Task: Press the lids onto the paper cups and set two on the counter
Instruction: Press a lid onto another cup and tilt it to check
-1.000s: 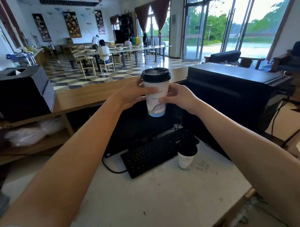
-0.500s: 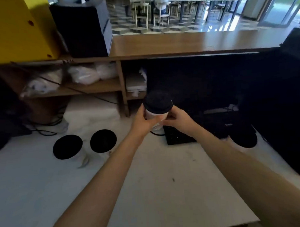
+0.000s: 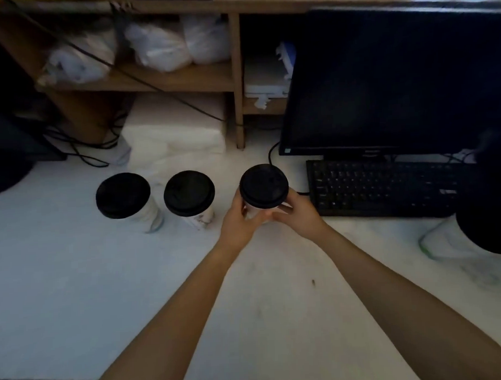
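Note:
I hold a white paper cup with a black lid between both hands, over the white counter. My left hand wraps its left side and my right hand its right side; the cup's body is mostly hidden by my fingers. Two more lidded paper cups stand on the counter to the left: one close beside the held cup, another further left. At the right edge a dark round shape looks like another lidded cup close to the camera.
A black keyboard and a dark monitor sit right of my hands. A wooden shelf with white bags runs along the back, with cables and a white napkin stack below it.
My view has tilted down from the room to the counter. Both hands have lowered the lidded cup toward the counter, next to the two standing cups.

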### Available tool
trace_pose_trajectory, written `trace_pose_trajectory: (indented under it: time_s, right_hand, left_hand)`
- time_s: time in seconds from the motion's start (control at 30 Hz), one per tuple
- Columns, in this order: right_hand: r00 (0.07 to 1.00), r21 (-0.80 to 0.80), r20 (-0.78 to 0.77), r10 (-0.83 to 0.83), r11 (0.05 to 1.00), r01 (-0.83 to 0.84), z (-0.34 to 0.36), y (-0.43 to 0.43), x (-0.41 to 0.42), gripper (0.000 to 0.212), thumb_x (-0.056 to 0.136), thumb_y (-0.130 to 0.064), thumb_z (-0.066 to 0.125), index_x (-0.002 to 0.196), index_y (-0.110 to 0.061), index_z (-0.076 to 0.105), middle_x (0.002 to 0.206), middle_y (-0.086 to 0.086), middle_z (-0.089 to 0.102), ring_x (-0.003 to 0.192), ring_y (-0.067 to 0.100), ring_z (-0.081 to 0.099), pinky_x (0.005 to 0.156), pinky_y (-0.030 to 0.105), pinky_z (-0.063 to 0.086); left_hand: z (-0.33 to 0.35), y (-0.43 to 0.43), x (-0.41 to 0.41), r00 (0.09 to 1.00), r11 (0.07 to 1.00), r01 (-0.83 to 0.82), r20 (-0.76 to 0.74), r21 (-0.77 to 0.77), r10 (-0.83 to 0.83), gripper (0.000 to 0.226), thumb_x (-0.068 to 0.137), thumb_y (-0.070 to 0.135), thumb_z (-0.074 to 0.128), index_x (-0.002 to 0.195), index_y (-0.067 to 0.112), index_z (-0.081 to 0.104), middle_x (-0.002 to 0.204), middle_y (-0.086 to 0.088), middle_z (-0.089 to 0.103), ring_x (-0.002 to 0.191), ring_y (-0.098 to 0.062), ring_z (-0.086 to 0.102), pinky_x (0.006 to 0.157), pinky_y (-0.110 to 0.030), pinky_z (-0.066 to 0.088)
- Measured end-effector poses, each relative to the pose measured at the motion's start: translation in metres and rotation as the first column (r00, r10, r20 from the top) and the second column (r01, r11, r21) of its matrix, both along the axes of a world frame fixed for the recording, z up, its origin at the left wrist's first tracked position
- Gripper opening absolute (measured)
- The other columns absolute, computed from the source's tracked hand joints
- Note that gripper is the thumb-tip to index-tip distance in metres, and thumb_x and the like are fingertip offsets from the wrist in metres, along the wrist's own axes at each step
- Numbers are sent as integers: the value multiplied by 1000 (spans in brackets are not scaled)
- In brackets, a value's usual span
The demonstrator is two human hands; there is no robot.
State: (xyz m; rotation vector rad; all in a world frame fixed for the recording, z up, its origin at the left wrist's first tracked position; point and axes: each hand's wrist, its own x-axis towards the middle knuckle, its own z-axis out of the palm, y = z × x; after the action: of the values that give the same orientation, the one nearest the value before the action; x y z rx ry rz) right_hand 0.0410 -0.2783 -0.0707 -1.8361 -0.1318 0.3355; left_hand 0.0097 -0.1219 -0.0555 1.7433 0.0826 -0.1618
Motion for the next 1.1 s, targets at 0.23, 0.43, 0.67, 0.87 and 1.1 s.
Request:
trace_pose_trajectory:
  time_s: [0.23,0.43,0.67,0.87,1.1]
  right_hand:
    - [998,11,-55,13,1000,-12,1,2,0,73,78,-2,72,141,-11,37,130,-1,54,118,8,51,96,17,46]
    - [990,-135,-136,40,989,-59,29,-10,-8,63,85,-12,67,141,-13,39,138,6,49,121,20,51,90,23,42]
    - [914,-238,-354,-199,964,118,74,-95,-58,45,92,-28,57,133,-13,48,119,3,56,106,17,55,95,36,46]
    - [795,-376,-433,-425,887,270,86,-174,-131,40,93,-31,55,129,-14,50,129,4,54,112,22,56,92,36,46]
    - [592,-586,-331,-735,652,482,99,-264,-161,37,99,-23,39,127,-2,51,122,17,57,100,28,55,86,37,42]
  left_hand:
    - [2,1,-2,999,997,28,16,76,-29,76,86,16,65,148,13,21,140,7,41,132,-10,40,103,-12,37]
    - [19,-14,-18,902,985,-156,-396,68,170,67,91,28,58,145,10,23,140,-14,43,124,-28,48,100,-38,45]
    - [56,-74,-28,788,953,290,-586,86,-187,44,95,28,49,134,8,42,122,-12,49,112,-25,50,90,-37,47]
    - [76,-135,-25,784,802,558,-455,215,-423,46,97,32,44,137,9,42,134,-12,47,116,-26,48,91,-36,45]
    - [96,-227,-23,804,734,595,-259,327,-536,55,97,44,39,137,7,41,139,-14,48,125,-31,48,101,-35,40]
